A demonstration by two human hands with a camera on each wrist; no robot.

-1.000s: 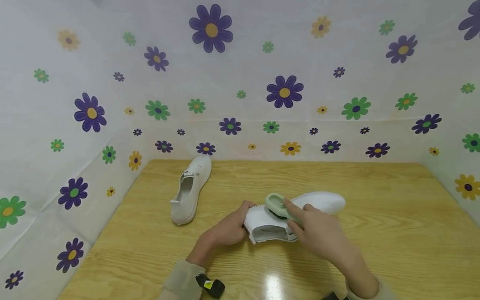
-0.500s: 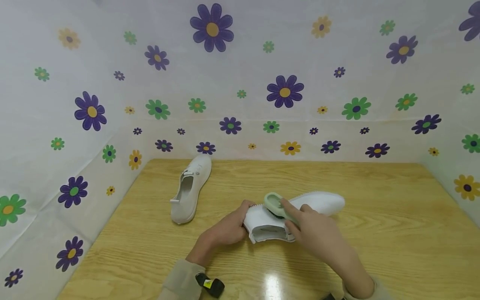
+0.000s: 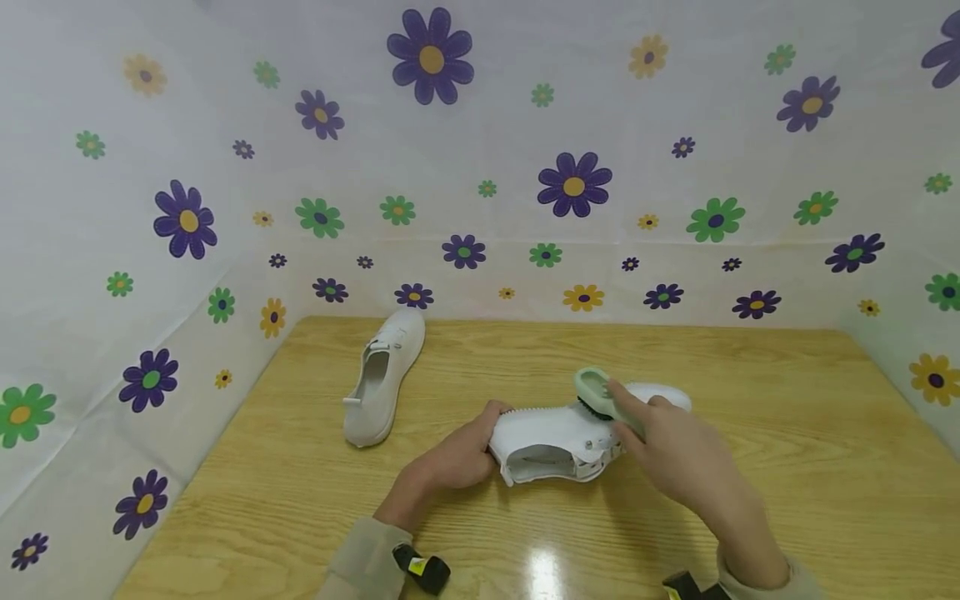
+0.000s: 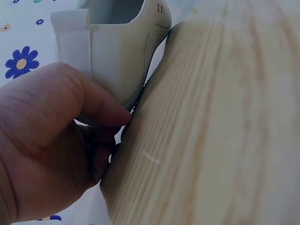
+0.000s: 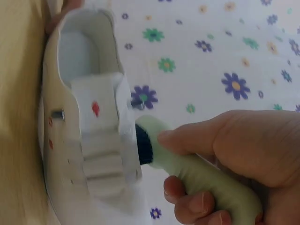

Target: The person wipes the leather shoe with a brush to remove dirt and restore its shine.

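A white shoe lies on its side on the wooden table, its opening facing me. My left hand holds the heel; in the left wrist view the thumb presses along the heel's lower edge and the other fingers curl beneath. My right hand grips the handle of a pale green brush, index finger stretched along its back. The dark bristles are against the shoe's upper side, near the laces, in the right wrist view. My right hand covers part of the toe end in the head view.
A second white shoe stands upright at the back left of the table, toe near the wall. White cloth printed with flowers hangs behind and along both sides. Black wrist straps sit at my sleeves.
My right hand has slid the brush along the shoe to the right, from near the heel toward the toe. My left hand and the shoe have stayed in place.
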